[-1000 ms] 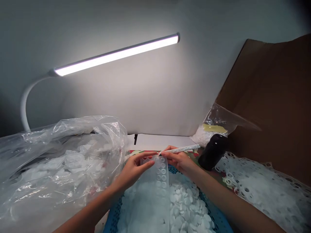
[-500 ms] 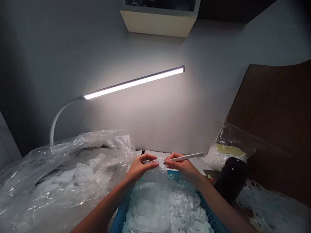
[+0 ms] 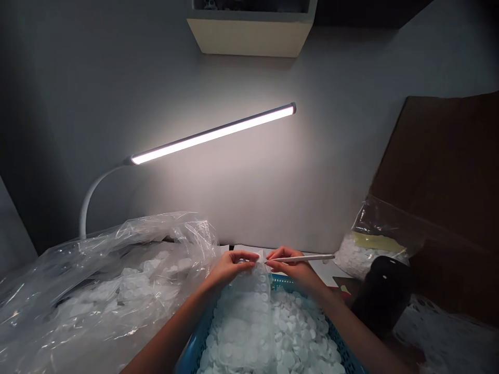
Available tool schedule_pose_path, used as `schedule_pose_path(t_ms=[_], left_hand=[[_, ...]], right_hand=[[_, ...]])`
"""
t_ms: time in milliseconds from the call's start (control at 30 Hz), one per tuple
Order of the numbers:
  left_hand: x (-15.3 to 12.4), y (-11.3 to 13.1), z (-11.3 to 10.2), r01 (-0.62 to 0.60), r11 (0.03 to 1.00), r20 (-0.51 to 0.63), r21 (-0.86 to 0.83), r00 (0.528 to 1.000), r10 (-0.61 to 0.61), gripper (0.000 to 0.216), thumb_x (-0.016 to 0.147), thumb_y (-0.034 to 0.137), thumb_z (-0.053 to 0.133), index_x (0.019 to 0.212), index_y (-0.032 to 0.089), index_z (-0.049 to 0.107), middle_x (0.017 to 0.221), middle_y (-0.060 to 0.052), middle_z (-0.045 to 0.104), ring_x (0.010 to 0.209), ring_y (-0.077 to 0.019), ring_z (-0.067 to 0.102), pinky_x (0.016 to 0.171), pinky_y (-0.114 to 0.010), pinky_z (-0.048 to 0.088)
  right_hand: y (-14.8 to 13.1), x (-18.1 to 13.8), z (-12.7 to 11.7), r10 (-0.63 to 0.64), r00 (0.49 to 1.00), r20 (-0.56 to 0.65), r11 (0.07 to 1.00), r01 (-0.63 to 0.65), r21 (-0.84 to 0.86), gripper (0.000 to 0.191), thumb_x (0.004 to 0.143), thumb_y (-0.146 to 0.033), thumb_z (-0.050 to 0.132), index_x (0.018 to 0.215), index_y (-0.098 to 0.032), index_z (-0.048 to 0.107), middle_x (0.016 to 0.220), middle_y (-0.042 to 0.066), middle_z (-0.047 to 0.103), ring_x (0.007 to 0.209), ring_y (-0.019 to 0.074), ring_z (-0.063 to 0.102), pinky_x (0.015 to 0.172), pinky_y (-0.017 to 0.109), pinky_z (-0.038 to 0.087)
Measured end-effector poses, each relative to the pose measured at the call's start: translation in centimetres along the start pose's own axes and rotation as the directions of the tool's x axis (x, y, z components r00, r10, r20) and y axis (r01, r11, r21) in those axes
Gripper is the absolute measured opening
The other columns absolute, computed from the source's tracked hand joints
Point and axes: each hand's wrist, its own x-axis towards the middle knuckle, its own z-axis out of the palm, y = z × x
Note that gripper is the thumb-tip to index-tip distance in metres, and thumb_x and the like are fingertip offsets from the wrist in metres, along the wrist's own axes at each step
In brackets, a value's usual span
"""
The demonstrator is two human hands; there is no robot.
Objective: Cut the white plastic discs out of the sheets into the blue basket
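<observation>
My left hand (image 3: 236, 267) pinches the upper end of a translucent sheet (image 3: 249, 298) with rows of round raised discs. That sheet hangs down into a blue plastic basket (image 3: 286, 283) holding many small whitish round pieces (image 3: 292, 330). In my right hand (image 3: 290, 265) is a thin white pen-like tool (image 3: 312, 257), held almost level between the fingers. Its tip meets the sheet's top edge beside my left fingertips. Exactly what the tip touches is too small to tell.
A large clear plastic bag (image 3: 117, 291) with white pieces lies at the left. Above the basket extends a lit lamp bar (image 3: 214, 135). At the right are a black cylinder (image 3: 384, 293), a clear bag of white bits (image 3: 360, 252), and a brown board (image 3: 448, 171).
The tool has tilted closer to level. More of the sheet now hangs below my hands, and its top edge looks folded or bent between my fingers. The view has shifted slightly.
</observation>
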Motion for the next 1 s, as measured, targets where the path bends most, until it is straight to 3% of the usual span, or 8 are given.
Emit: schedule_pose_path(t_ms=[133, 367, 600, 1000], left_hand=[[0.7, 0.1, -0.3, -0.007, 1.0, -0.052, 0.021, 0.999, 0.008, 0.027, 0.091, 0.03, 0.056, 0.113, 0.014, 0.058, 0.114, -0.008, 0.06, 0.097, -0.0221, 0.061, 0.082, -0.041, 0.052], [0.3, 0.3, 0.1, -0.048, 0.999, -0.099, 0.021, 0.994, 0.05, 0.022, 0.09, 0.03, 0.057, 0.104, 0.013, 0.061, 0.108, -0.007, 0.063, 0.095, -0.021, 0.062, 0.084, -0.042, 0.051], [-0.6, 1.8, 1.2, -0.069, 0.997, -0.068, -0.036, 0.995, 0.067, 0.041, 0.071, 0.041, 0.074, 0.104, 0.017, 0.07, 0.098, -0.006, 0.071, 0.087, -0.0231, 0.064, 0.073, -0.029, 0.049], [-0.7, 2.0, 1.6, -0.098, 0.993, -0.034, -0.067, 0.995, 0.096, 0.043, 0.068, 0.042, 0.075, 0.104, 0.019, 0.071, 0.099, -0.006, 0.069, 0.088, -0.022, 0.06, 0.072, -0.027, 0.046]], right_hand=[[0.2, 0.1, -0.3, -0.033, 0.998, -0.047, 0.998, 0.03, -0.055, 0.018, 0.091, -0.029, 0.056, 0.097, -0.013, 0.061, 0.093, 0.003, 0.063, 0.077, 0.0131, 0.062, 0.068, 0.03, 0.053], [-0.9, -0.8, -0.1, -0.126, 0.988, -0.093, 0.988, 0.117, -0.104, 0.015, 0.09, -0.028, 0.058, 0.084, -0.014, 0.061, 0.086, 0.001, 0.063, 0.077, 0.0127, 0.061, 0.07, 0.03, 0.052], [-2.0, -1.5, 0.2, -0.122, 0.987, -0.109, 0.981, 0.102, -0.168, 0.018, 0.08, -0.033, 0.068, 0.076, -0.016, 0.063, 0.078, 0.0, 0.062, 0.073, 0.0132, 0.058, 0.064, 0.027, 0.047], [-2.9, -2.0, 0.6, -0.148, 0.986, -0.08, 0.946, 0.117, -0.301, 0.02, 0.079, -0.04, 0.067, 0.069, -0.022, 0.067, 0.075, 0.002, 0.064, 0.071, 0.0178, 0.057, 0.062, 0.028, 0.041]])
